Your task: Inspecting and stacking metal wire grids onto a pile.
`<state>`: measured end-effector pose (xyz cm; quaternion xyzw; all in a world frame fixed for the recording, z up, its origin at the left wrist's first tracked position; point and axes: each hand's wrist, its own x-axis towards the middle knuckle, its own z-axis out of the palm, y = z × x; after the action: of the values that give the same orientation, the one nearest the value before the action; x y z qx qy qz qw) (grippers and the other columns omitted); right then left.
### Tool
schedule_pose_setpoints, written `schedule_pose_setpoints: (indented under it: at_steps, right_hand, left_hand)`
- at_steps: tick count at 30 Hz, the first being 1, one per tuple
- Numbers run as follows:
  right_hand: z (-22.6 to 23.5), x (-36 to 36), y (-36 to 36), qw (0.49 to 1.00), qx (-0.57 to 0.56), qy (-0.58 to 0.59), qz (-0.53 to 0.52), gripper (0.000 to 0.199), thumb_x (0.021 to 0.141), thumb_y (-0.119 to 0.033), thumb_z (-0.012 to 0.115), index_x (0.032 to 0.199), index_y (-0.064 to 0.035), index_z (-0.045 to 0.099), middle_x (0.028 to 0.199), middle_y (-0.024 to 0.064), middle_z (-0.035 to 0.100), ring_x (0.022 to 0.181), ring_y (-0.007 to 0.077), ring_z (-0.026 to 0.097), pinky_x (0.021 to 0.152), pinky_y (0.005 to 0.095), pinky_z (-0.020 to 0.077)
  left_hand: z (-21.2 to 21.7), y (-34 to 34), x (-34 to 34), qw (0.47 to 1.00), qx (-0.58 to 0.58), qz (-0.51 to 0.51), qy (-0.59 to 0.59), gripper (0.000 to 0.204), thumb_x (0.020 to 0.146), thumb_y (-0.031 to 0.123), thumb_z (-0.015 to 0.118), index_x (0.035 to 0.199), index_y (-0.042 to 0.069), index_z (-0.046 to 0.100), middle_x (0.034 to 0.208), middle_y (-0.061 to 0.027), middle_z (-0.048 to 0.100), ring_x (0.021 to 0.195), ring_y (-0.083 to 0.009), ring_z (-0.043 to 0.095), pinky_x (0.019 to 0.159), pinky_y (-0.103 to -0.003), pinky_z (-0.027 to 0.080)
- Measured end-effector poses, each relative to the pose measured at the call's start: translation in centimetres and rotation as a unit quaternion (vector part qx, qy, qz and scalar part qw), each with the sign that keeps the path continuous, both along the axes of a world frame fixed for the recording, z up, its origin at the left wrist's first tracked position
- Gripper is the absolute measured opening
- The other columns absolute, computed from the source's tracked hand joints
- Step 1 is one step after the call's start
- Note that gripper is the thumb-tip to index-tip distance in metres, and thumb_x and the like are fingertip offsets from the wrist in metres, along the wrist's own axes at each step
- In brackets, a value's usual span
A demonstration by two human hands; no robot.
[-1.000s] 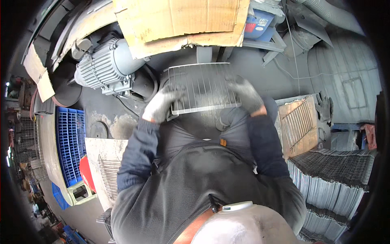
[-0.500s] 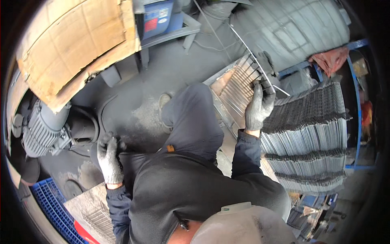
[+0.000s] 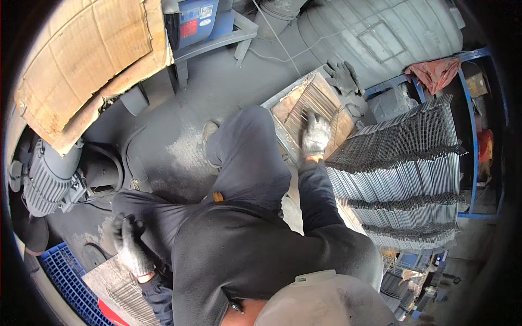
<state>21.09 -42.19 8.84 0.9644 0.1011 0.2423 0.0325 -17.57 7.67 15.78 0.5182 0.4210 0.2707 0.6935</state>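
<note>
- The person sits low on the grey floor (image 3: 179, 108), bent forward, wearing dark clothes and grey work gloves.
- The right hand (image 3: 314, 136) lies flat, fingers spread, on a wire grid (image 3: 310, 106) that rests in a shallow wooden tray (image 3: 288, 103). The palm presses on the near end of the grid; nothing is pinched.
- That tray with its grid sits just left of the big stack of wire grids (image 3: 408, 174), which stands on edge in tight rows and fills the space to the person's right.
- A spare pair of grey gloves (image 3: 342, 76) lies just beyond the tray, at its far corner.
- The left hand (image 3: 129, 244) is well apart from the tray, down by the person's left knee. Its fingers are curled loosely above a grey board (image 3: 109, 277) carrying another wire grid (image 3: 133, 301); I cannot tell whether it grips anything.
- A blue plastic crate (image 3: 65, 282) lies just left of that board.
- Farther from the tray, at the left, a grey electric motor (image 3: 46, 179) stands on the floor, and a sheet of brown cardboard (image 3: 87, 54) leans above it.
- A blue machine box (image 3: 190, 22) stands beyond the tray, to its far left.
</note>
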Motion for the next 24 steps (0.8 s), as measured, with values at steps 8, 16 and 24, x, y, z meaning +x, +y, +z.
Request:
schedule_pose_setpoints:
  at_steps: [8, 16, 24]
  right_hand:
    - [-0.9, 0.5, 0.8, 0.992, 0.075, 0.038, 0.089, 0.037, 0.098, -0.028, 0.072, 0.131, -0.0103, 0.072, 0.110, 0.0186, 0.071, 0.104, 0.0407, 0.066, 0.096, 0.0533, 0.0504]
    - [-0.9, 0.6, -0.6, 0.987, 0.088, 0.060, 0.122, 0.047, 0.097, -0.033, 0.075, 0.138, -0.0099, 0.069, 0.115, 0.0192, 0.070, 0.110, 0.0427, 0.065, 0.098, 0.0539, 0.0498]
    - [0.4, 1.3, -1.3, 0.974, 0.090, 0.183, 0.099, 0.055, 0.094, -0.036, 0.076, 0.141, -0.0085, 0.068, 0.126, 0.0216, 0.072, 0.116, 0.0426, 0.068, 0.103, 0.0529, 0.0519]
  left_hand:
    - [-0.2, 5.8, -13.7, 0.927, 0.178, 0.268, 0.190, 0.041, 0.109, 0.024, 0.068, 0.139, -0.004, 0.064, 0.121, -0.0164, 0.072, 0.103, -0.0248, 0.070, 0.092, -0.036, 0.060]
    - [-6.7, 10.6, -30.2, 0.604, 0.324, 0.291, 0.667, 0.086, 0.095, 0.075, 0.067, 0.132, -0.003, 0.071, 0.119, -0.0305, 0.075, 0.109, -0.0465, 0.073, 0.095, -0.052, 0.058]
    - [-4.2, 10.9, -26.5, 0.725, 0.254, 0.130, 0.627, 0.073, 0.106, 0.065, 0.056, 0.134, 0.000, 0.073, 0.126, -0.0271, 0.075, 0.111, -0.0434, 0.072, 0.094, -0.047, 0.058]
